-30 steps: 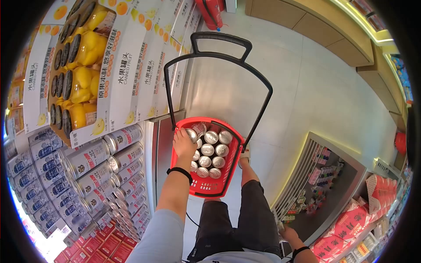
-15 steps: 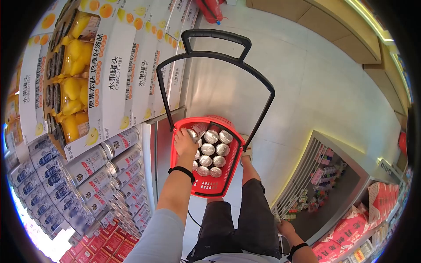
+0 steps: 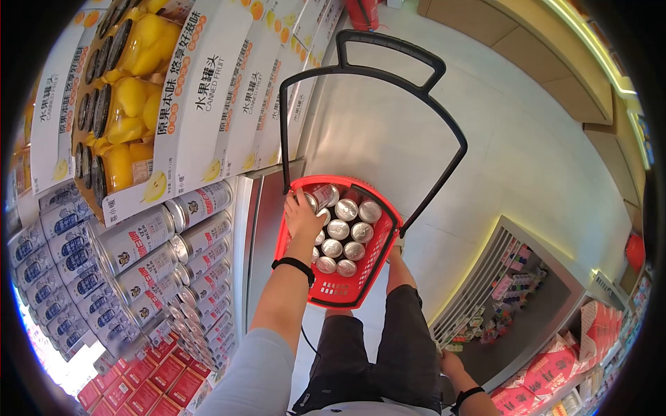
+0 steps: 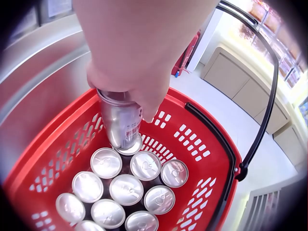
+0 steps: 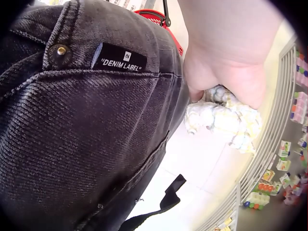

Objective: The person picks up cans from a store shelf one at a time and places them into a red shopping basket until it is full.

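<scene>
My left hand [image 3: 302,216] grips a silver can [image 4: 119,120] by its top end, inside the left edge of the red basket [image 3: 335,295]. In the left wrist view the can hangs tilted over the upright cans [image 4: 126,189], close against one of them. Several silver can tops [image 3: 338,229] stand grouped in the basket. At my right side, my right hand [image 5: 224,79] holds a crumpled pale patterned cloth [image 5: 226,122], beside the dark shorts. The fingertips of that hand are partly hidden by the cloth.
A black basket handle [image 3: 409,87] arches above the basket. Jars of yellow fruit [image 3: 132,104] and stacked cans [image 3: 146,249] line the left side. A low open cooler [image 3: 548,256] and red packages [image 3: 555,364] stand at the right.
The head view has shifted, so the basket and its handle appear further right. The left hand keeps its grip on the can at the basket's left edge. The right hand still hangs at the side.
</scene>
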Action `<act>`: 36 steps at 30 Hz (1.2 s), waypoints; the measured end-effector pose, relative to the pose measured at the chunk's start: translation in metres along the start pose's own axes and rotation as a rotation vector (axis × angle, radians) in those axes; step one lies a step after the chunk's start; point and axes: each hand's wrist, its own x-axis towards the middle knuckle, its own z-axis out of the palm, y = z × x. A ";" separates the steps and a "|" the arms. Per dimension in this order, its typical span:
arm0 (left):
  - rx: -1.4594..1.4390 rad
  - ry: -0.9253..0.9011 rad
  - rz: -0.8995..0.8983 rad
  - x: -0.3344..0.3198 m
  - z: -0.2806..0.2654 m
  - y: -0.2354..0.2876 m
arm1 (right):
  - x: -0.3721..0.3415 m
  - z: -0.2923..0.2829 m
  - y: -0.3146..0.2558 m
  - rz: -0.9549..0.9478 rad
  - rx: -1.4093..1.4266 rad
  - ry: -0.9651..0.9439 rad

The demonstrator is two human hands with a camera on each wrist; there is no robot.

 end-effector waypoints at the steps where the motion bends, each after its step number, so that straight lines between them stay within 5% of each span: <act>1: -0.037 0.022 0.010 -0.001 0.000 -0.002 | 0.002 0.004 0.002 -0.027 0.018 0.018; 8: -0.158 -0.063 -0.013 0.001 -0.009 -0.025 | 0.002 0.004 -0.011 -0.134 -0.041 0.110; 13: -0.378 0.100 0.136 -0.027 -0.026 -0.045 | 0.002 0.004 -0.014 -0.115 -0.076 0.132; 16: -0.421 -0.075 0.174 -0.064 -0.083 -0.066 | -0.010 -0.013 -0.034 -0.129 -0.082 0.138; 19: -0.557 -0.185 0.246 -0.121 -0.198 -0.099 | -0.020 -0.029 -0.064 -0.081 -0.070 0.123; 24: -0.573 0.615 0.252 -0.178 -0.369 -0.212 | -0.014 -0.031 -0.086 -0.229 -0.220 0.286; 26: -0.492 0.753 0.095 -0.189 -0.412 -0.269 | -0.022 -0.030 -0.105 -0.278 -0.247 0.330; 29: -0.246 0.769 -0.120 -0.204 -0.435 -0.330 | -0.037 -0.021 -0.127 -0.346 -0.266 0.353; 32: -0.341 0.459 -0.158 -0.196 -0.388 -0.377 | -0.057 -0.009 -0.138 -0.327 -0.259 0.341; 36: -0.424 0.357 -0.173 -0.209 -0.388 -0.370 | -0.066 0.004 -0.126 -0.316 -0.267 0.364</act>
